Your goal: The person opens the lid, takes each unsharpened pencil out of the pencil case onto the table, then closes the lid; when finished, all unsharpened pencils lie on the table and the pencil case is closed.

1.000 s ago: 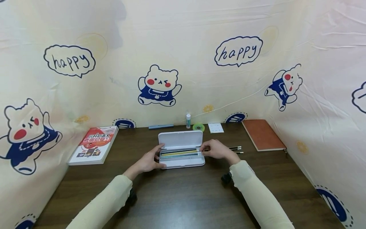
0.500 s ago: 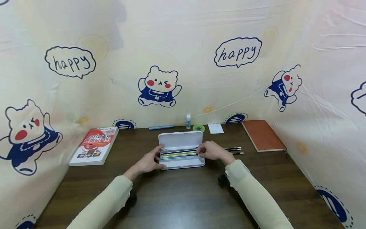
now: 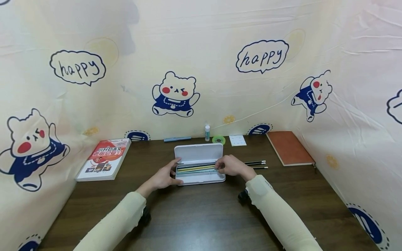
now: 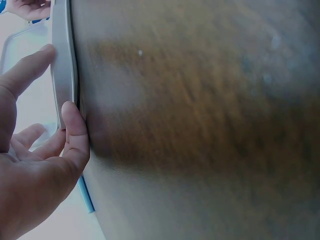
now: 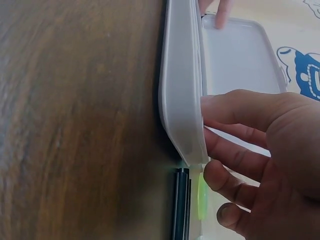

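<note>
A white pencil case (image 3: 201, 179) lies with its lid (image 3: 198, 153) raised, and several pencils (image 3: 195, 168) rest lengthwise inside. My left hand (image 3: 161, 177) grips the case's left end, fingers at the back and thumb at the front corner. In the left wrist view this hand (image 4: 40, 165) is against the case's wall (image 4: 62, 65). My right hand (image 3: 233, 165) reaches over the right end, thumb and fingers pinching at the pencils' right ends. In the right wrist view the case wall (image 5: 181, 90) hides the tips of the right hand's (image 5: 285, 155) thumb and index finger.
Dark pencils (image 3: 259, 162) lie on the table just right of the case. Along the back are a blue pen (image 3: 177, 139), a glue stick (image 3: 207, 133), green tape (image 3: 218, 140) and a white card (image 3: 237, 140). A book (image 3: 105, 158) lies left, a brown notebook (image 3: 290, 148) right.
My right hand has moved a little left over the case's right end, along the pencils. The left hand keeps its grip, and the case has stayed in place.
</note>
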A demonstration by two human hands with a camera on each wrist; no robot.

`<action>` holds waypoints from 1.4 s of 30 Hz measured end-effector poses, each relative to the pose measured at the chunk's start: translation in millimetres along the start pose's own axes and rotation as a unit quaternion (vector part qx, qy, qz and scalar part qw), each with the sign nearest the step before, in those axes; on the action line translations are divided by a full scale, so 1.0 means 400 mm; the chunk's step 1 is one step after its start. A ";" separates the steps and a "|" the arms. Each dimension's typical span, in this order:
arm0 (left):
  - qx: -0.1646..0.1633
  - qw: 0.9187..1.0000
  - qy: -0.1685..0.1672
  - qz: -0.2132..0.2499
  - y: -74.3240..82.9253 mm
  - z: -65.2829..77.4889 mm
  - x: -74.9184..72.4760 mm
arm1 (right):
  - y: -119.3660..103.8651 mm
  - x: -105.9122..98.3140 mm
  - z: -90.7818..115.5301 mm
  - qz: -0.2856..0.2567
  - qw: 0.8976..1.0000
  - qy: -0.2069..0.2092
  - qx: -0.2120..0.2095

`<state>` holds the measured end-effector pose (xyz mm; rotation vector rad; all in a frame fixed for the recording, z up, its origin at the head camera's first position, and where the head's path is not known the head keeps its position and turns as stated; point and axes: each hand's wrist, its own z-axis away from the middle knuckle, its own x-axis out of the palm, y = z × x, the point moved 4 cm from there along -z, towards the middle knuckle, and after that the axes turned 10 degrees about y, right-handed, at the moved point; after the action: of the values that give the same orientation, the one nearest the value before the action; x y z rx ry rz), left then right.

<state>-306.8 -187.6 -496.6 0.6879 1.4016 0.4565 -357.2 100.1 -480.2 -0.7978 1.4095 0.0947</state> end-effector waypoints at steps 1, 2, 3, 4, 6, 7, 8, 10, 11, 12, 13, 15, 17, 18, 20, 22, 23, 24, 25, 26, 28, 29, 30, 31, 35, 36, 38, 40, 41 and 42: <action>-0.002 1.000 0.000 0.002 0.002 -0.001 0.000 | -0.001 -0.001 0.000 0.002 1.000 0.002 -0.002; -0.003 1.000 0.001 0.003 0.002 -0.002 0.001 | -0.001 0.000 0.000 0.004 1.000 0.003 -0.003; -0.004 1.000 0.001 0.001 0.002 -0.003 0.001 | -0.001 0.000 0.000 0.005 1.000 0.004 -0.006; -0.002 1.000 0.001 -0.001 0.002 -0.003 0.001 | -0.002 0.000 0.000 0.006 1.000 0.004 -0.007; -0.001 1.000 0.002 -0.003 0.002 -0.003 0.001 | -0.002 0.000 -0.001 0.010 1.000 0.005 -0.012; -0.001 1.000 0.002 -0.003 0.002 -0.003 0.002 | -0.002 0.000 -0.001 0.011 1.000 0.005 -0.015; 0.001 1.000 0.002 -0.004 0.001 -0.003 0.001 | -0.002 0.000 -0.001 0.010 1.000 0.006 -0.017; 0.005 1.000 0.003 -0.004 0.000 -0.003 0.002 | -0.002 0.000 -0.001 0.008 1.000 0.008 -0.019; 0.005 1.000 0.002 -0.003 0.001 -0.003 0.001 | -0.001 0.000 -0.002 0.007 1.000 0.008 -0.018; 0.005 1.000 0.003 -0.002 0.002 -0.003 0.001 | -0.001 0.000 -0.002 0.005 1.000 0.008 -0.017; 0.006 1.000 0.003 -0.001 0.002 -0.002 0.001 | -0.001 0.001 -0.002 0.003 1.000 0.009 -0.015; 0.004 1.000 0.002 0.000 0.002 -0.002 0.001 | -0.002 0.000 -0.002 -0.001 1.000 0.009 -0.011; 0.001 1.000 0.002 0.001 0.004 0.000 0.001 | -0.002 0.000 -0.002 -0.004 1.000 0.007 -0.007; 0.002 1.000 0.002 0.000 0.004 0.000 0.001 | -0.003 -0.001 -0.002 -0.006 1.000 0.007 -0.006; 0.001 1.000 0.001 0.000 0.004 0.000 0.001 | -0.005 -0.002 -0.001 -0.010 1.000 0.006 -0.002; 0.002 1.000 0.002 0.001 0.005 0.000 0.000 | -0.006 -0.004 -0.001 -0.016 1.000 0.005 0.001; 0.003 1.000 0.002 0.002 0.005 0.000 -0.001 | -0.007 -0.005 -0.001 -0.019 1.000 0.004 0.002; 0.005 1.000 0.002 0.002 0.005 0.000 -0.001 | -0.007 -0.005 0.000 -0.023 1.000 0.005 0.003; 0.003 1.000 0.003 0.003 0.005 0.000 -0.002 | -0.007 -0.006 0.000 -0.027 1.000 0.004 0.004; 0.003 1.000 0.003 0.003 0.005 0.000 -0.001 | -0.006 -0.006 0.000 -0.030 1.000 0.005 0.004; 0.003 1.000 0.002 0.004 0.005 0.000 -0.001 | -0.003 -0.006 0.000 -0.037 0.999 0.006 0.005; 0.002 1.000 0.001 0.004 0.005 0.000 -0.001 | 0.000 -0.007 0.001 -0.039 0.999 0.008 0.003; 0.001 1.000 0.001 0.004 0.004 0.000 -0.001 | 0.003 -0.009 0.002 -0.041 0.999 0.010 0.004; 0.003 1.000 0.000 0.003 0.004 0.000 -0.001 | 0.007 -0.011 0.003 -0.042 0.999 0.013 0.002; 0.002 1.000 0.000 0.001 0.003 0.002 0.000 | 0.020 -0.026 0.010 -0.044 0.999 0.031 -0.006; 0.002 1.000 0.001 0.001 0.002 0.001 0.000 | 0.023 -0.031 0.012 -0.045 0.998 0.035 -0.008; 0.002 1.000 0.002 0.000 0.000 0.000 -0.001 | 0.030 -0.042 0.017 -0.048 0.998 0.041 -0.011; 0.002 1.000 0.003 0.000 -0.001 -0.001 -0.001 | 0.039 -0.054 0.024 -0.054 0.998 0.042 -0.007; 0.003 1.000 0.003 0.000 -0.001 -0.001 -0.001 | 0.043 -0.060 0.028 -0.058 0.997 0.041 -0.003; 0.003 1.000 0.004 0.000 -0.001 0.000 -0.001 | 0.049 -0.066 0.032 -0.064 0.997 0.039 0.002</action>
<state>-307.0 -188.2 -496.4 0.6925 1.4110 0.4551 -361.7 131.9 -465.5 -0.8952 1.4282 -0.0385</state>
